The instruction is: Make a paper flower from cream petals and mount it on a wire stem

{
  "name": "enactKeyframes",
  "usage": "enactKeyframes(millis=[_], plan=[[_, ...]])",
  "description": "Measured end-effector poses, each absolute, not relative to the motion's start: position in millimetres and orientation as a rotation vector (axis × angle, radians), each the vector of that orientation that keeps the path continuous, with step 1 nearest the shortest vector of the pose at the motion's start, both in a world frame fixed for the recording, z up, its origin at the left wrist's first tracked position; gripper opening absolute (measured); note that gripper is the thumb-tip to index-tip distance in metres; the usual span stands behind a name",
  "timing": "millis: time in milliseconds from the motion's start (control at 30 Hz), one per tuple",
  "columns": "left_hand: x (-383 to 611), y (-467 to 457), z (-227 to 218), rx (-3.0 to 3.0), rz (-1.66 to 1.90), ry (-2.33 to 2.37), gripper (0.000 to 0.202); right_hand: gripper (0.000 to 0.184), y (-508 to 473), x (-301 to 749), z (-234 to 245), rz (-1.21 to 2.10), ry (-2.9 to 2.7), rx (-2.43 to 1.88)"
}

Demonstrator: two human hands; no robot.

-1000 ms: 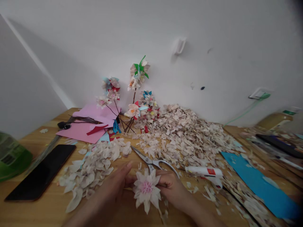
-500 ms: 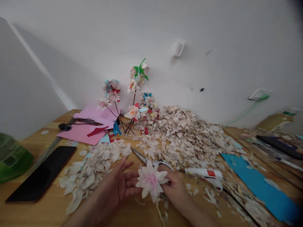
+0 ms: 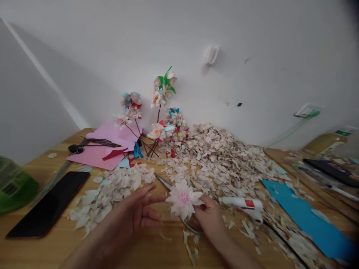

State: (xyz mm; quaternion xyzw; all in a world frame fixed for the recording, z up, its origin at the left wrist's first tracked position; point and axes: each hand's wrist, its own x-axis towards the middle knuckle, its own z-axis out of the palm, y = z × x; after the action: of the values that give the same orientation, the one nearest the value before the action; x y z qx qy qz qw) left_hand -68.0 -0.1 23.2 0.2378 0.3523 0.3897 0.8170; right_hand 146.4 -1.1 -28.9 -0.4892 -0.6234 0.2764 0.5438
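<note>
A handmade flower [image 3: 183, 199] with pale pointed petals and a pink centre is held by my right hand [image 3: 209, 215], pinched at its right side. My left hand [image 3: 140, 211] is open just left of the flower, its fingers partly curled and pointing toward the petals. Whether its fingertips touch the petals I cannot tell. Under the flower lie scissors [image 3: 163, 182], their blades pointing to the far left and a handle loop showing near my right hand. A heap of loose pale petals [image 3: 119, 188] spreads beyond my left hand.
A large pile of dried petals [image 3: 224, 160] fills the back. Finished flowers on twigs [image 3: 157, 130] lean at the wall. A white glue gun [image 3: 241, 203] and blue paper [image 3: 305, 218] lie right; a phone [image 3: 49, 205], green bottle [image 3: 15, 186] and pink paper [image 3: 92, 157] lie left.
My right hand has shifted the flower slightly up and to the right. My left hand has drawn a little away to the left, widening the gap to the flower.
</note>
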Motion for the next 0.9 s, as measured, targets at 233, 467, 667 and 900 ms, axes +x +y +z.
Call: enactKeyframes(millis=[233,467,667,900], plan=[[-85,11,26,0.551,1.14,0.949,0.022,0.014,0,147,-31,0.721,-1.322,-1.22],[-99,17,25,0.807,1.459,1.128,0.03,0.018,-3,150,-31,0.785,-1.317,-1.21],[-114,-13,14,1.871,0.611,1.496,0.036,0.02,-7,138,-32,0.858,-1.442,-1.135],[-110,-34,-17,2.253,0.296,1.677,0.04,0.031,-14,125,-45,0.901,-1.502,-1.143]])
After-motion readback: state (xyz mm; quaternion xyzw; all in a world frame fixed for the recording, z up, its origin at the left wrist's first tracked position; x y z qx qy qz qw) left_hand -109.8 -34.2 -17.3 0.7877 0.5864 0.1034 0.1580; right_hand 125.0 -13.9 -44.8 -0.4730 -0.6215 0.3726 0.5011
